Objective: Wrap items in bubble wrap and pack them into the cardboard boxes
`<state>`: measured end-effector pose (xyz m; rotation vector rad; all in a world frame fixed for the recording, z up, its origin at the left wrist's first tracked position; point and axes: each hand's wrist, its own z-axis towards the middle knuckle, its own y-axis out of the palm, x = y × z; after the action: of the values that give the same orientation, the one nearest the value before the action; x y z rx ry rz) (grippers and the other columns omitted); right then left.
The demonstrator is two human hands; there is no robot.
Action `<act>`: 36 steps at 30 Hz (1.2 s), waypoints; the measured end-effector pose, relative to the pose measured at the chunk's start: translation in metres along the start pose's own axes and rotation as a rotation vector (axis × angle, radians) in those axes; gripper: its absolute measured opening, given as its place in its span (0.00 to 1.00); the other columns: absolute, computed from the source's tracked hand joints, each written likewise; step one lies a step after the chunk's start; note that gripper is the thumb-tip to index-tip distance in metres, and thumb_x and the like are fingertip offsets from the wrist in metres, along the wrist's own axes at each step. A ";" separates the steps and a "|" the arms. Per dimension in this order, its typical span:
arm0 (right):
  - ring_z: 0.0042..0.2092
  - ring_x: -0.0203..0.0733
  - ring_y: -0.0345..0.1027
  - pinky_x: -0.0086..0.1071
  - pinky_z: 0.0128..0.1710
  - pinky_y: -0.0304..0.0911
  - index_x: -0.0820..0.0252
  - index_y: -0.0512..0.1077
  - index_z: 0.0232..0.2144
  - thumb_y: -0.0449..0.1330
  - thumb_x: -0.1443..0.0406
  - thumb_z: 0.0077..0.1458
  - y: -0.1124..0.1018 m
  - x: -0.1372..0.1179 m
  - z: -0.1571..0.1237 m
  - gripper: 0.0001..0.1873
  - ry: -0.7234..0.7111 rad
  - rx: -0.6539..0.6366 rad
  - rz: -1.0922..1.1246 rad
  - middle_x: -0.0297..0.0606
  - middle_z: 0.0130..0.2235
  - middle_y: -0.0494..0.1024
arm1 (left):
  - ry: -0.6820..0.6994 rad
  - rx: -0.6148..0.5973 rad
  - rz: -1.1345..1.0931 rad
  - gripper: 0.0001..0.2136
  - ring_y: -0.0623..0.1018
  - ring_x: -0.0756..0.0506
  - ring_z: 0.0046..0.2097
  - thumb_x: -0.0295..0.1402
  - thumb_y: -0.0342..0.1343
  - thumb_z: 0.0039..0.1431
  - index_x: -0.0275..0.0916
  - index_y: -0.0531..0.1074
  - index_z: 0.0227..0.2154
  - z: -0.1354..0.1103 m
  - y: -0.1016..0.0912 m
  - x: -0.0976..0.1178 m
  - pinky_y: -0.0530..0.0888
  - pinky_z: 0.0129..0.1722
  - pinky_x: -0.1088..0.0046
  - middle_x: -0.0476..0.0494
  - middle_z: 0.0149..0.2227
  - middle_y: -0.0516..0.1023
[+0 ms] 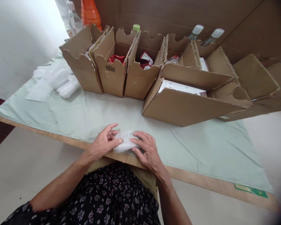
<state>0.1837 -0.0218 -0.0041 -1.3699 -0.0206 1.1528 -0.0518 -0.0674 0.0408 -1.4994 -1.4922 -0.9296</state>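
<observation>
Bubble-wrap (126, 144), seemingly held, lies between left hand (103, 142) and right hand (150, 150).

Bright, soft light whitens the wall (21, 34) at upper left; the boxes (111, 81) are shadowed inside, and the right corners look dark, blurred.

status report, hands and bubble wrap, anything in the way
Left hand and right hand on bubble wrap. Wrap near table edge. Cardboard boxes beyond, not blocking.
</observation>
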 end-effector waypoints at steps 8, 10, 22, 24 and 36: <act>0.71 0.57 0.57 0.58 0.70 0.55 0.49 0.64 0.68 0.66 0.54 0.61 -0.021 -0.005 0.009 0.36 0.172 -0.133 0.305 0.47 0.71 0.64 | 0.350 0.074 0.427 0.27 0.79 0.41 0.51 0.35 0.57 0.60 0.40 0.69 0.63 -0.014 0.014 -0.008 0.75 0.57 0.59 0.40 0.49 0.80; 0.71 0.56 0.59 0.55 0.70 0.55 0.49 0.53 0.74 0.69 0.51 0.58 -0.029 -0.005 0.008 0.49 0.238 -0.168 0.530 0.48 0.72 0.62 | 0.391 0.061 0.411 0.26 0.80 0.43 0.49 0.34 0.57 0.62 0.41 0.68 0.63 -0.016 0.014 -0.006 0.77 0.54 0.63 0.41 0.47 0.81; 0.39 0.47 0.80 0.38 0.40 0.77 0.43 0.80 0.46 0.67 0.58 0.57 -0.119 -0.024 -0.006 0.13 0.328 0.013 0.400 0.32 0.40 0.85 | 0.672 -0.149 0.389 0.25 0.81 0.47 0.45 0.34 0.59 0.65 0.49 0.67 0.65 0.010 0.040 0.024 0.78 0.50 0.70 0.48 0.44 0.82; 0.39 0.47 0.81 0.37 0.37 0.77 0.38 0.81 0.44 0.69 0.58 0.55 -0.159 -0.025 0.000 0.13 0.294 0.146 0.329 0.30 0.41 0.85 | 0.761 -0.141 0.383 0.26 0.80 0.46 0.48 0.35 0.60 0.66 0.51 0.65 0.66 0.022 0.040 0.039 0.77 0.53 0.67 0.47 0.46 0.82; 0.30 0.49 0.71 0.38 0.33 0.60 0.57 0.77 0.34 0.59 0.54 0.58 -0.268 0.036 0.081 0.14 0.583 0.340 -1.068 0.42 0.26 0.77 | 0.916 0.220 0.459 0.38 0.70 0.32 0.65 0.38 0.59 0.62 0.43 0.51 0.72 0.140 0.088 0.004 0.70 0.63 0.42 0.29 0.66 0.66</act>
<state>0.3175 0.1193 0.2008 -1.0834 -0.1159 -0.1427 0.0306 0.0648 -0.0156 -0.9612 -0.5326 -0.9346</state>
